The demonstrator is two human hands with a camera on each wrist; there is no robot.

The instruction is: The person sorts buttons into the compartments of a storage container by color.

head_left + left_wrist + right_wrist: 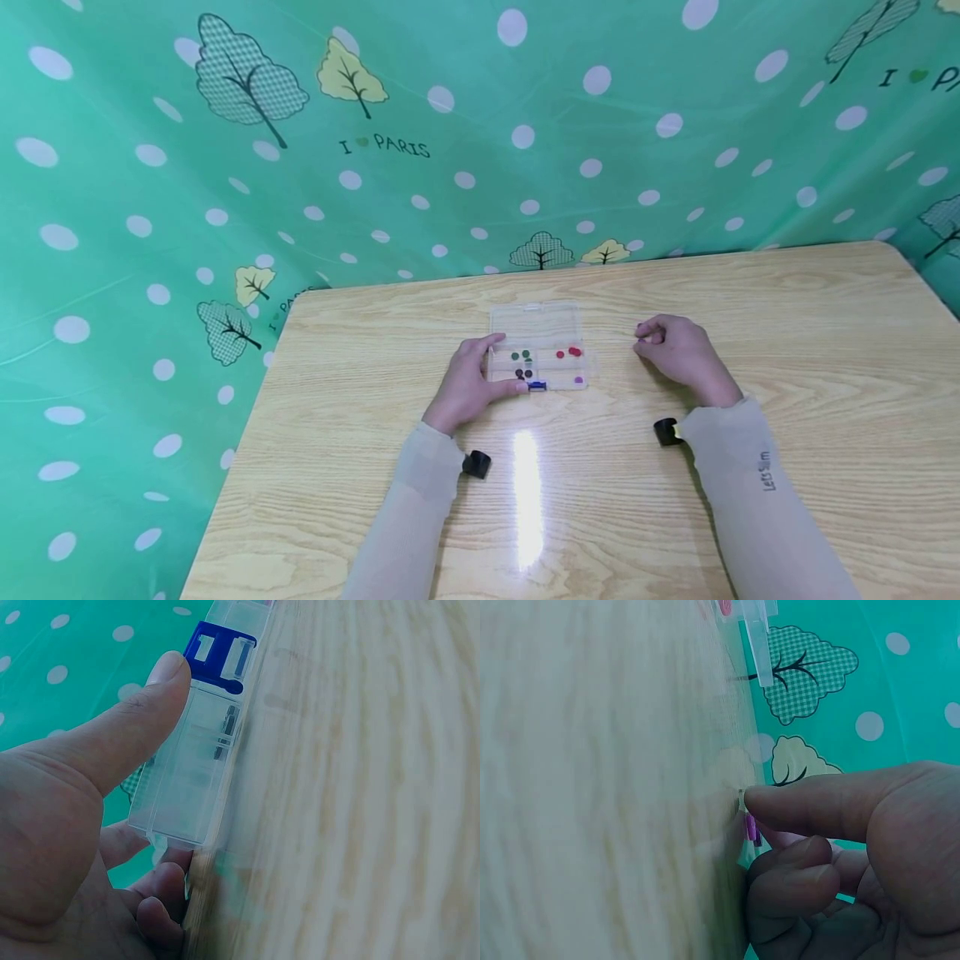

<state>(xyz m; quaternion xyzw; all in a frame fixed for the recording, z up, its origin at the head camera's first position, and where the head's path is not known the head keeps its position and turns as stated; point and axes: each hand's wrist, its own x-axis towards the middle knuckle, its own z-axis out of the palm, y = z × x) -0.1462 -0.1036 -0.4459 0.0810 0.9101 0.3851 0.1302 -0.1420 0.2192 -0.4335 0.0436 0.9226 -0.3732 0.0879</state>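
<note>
A clear compartment box lies on the table, its see-through lid folded back. My left hand holds the box's left end, thumb on the front wall beside a blue latch, fingers around the side. Inside are small round green pieces, red pieces, black pieces and a purple piece. Right of the box, my right hand bends low at the table, thumb and fingertips around small purple pieces. Whether the fingertips pinch one is unclear.
The wooden table runs out on both sides and toward me. Behind it hangs a green dotted cloth. A clear latch tab juts from the box's right end. Each wrist carries a black camera mount.
</note>
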